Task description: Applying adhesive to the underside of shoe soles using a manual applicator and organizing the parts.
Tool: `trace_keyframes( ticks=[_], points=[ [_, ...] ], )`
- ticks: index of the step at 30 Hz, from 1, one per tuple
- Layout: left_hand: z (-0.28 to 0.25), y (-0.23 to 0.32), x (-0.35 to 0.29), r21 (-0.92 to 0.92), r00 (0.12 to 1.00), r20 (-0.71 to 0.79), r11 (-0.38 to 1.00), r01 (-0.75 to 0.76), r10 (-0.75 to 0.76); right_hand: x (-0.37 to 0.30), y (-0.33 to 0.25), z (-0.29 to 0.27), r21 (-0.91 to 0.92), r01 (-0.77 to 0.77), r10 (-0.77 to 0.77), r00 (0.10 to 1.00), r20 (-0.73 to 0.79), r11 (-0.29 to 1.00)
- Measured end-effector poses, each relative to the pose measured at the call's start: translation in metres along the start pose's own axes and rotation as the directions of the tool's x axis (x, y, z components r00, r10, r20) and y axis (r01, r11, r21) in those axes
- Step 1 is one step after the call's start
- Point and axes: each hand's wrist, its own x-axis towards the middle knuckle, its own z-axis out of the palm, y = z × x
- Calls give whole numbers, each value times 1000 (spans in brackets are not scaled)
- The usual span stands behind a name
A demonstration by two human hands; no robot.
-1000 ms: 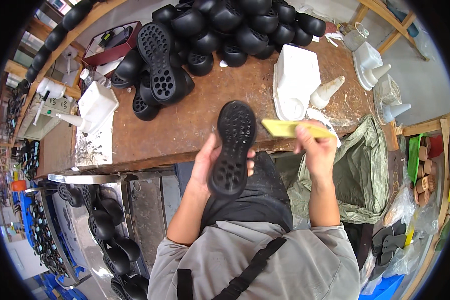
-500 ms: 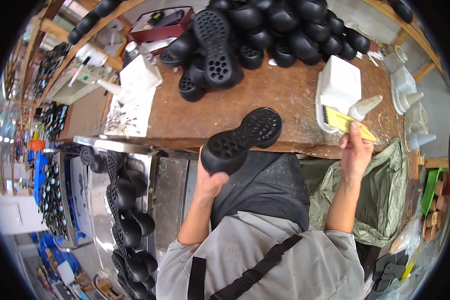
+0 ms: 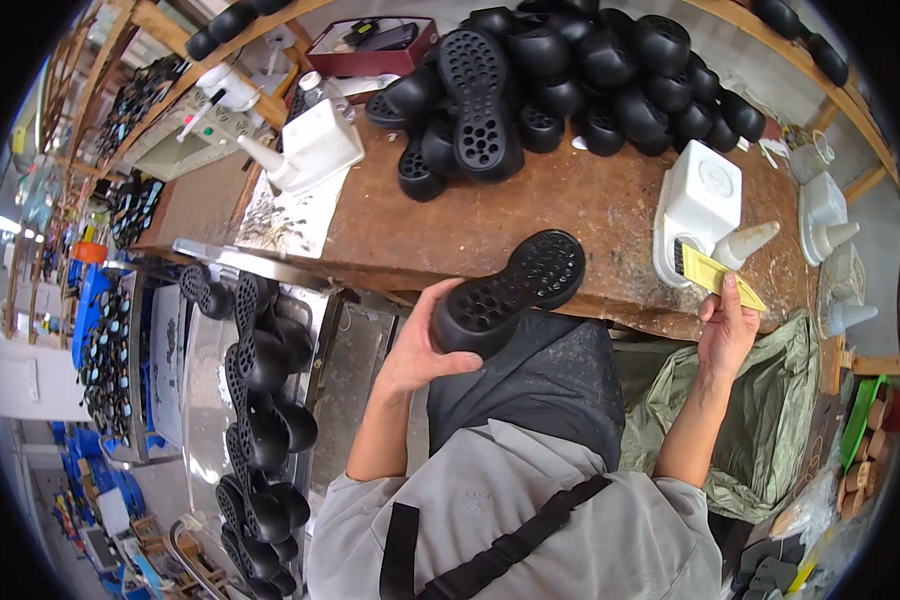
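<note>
A black shoe sole (image 3: 480, 303) is gripped by its wide end in my left hand (image 3: 417, 345), over the table's front edge. Its underside, pitted with holes, faces up, and part of it looks wet and shiny. My right hand (image 3: 727, 325) pinches a flat yellow brush (image 3: 708, 270) between thumb and fingers. The brush's short black bristles are at the white glue dispenser (image 3: 705, 185), over its tray; whether they touch the tray I cannot tell. Beside the brush, a pale cone-shaped spout (image 3: 750, 240) sticks out from the dispenser.
Black soles (image 3: 610, 60) are heaped along the back of the brown table (image 3: 390, 225). A second white dispenser (image 3: 320, 140) stands on paper at the left. More soles (image 3: 260, 360) line a rack on my left. A green bag (image 3: 780, 420) hangs open at the right, below the table edge.
The whole view has shifted, so the table appears further right and lower. My left hand still holds the sole, its thumb now spread further along the side. The brush remains by the dispenser.
</note>
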Motion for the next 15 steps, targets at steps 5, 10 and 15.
trace_keyframes(
  ticks=[5,10,15],
  points=[
    [0,10,1,-220,996,-39,973,73,-84,3,1,12,-3,-19,19,1000,12,1000],
    [-2,43,-37,-484,976,-205,859,-167,74,7,14,15,29,-35,36,999,-36,999],
    [-35,95,-103,-235,759,-517,786,-572,397,21,9,-2,121,119,-98,981,-169,986]
  ],
)
